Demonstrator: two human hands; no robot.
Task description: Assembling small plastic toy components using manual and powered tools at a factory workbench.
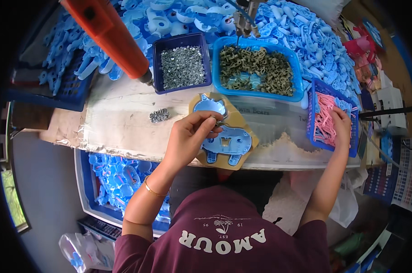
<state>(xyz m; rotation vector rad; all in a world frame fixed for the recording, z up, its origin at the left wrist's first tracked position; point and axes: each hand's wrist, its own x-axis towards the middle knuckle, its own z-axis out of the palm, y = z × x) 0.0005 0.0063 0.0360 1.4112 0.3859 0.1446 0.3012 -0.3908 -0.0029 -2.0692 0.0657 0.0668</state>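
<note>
The left hand (190,136) sits near the worktop's front edge, fingers curled, thumb and forefinger pinched together. The right arm stretches toward the worktop's right end, right hand (341,125) palm down, fingers bent.

Hidden under the left hand (187,139): the upper middle of the blue animal-shaped part (228,143). Too small to tell: what the fingers (210,122) pinch. Buried among pink pieces (323,120): fingertips of the right hand (341,125). Cut off by the top edge: the orange tool (110,36)

Bare worktop (119,113) left of my jig is open; orange hanging screwdriver (108,34) and dark-blue screw tray (182,66) block beyond.
</note>
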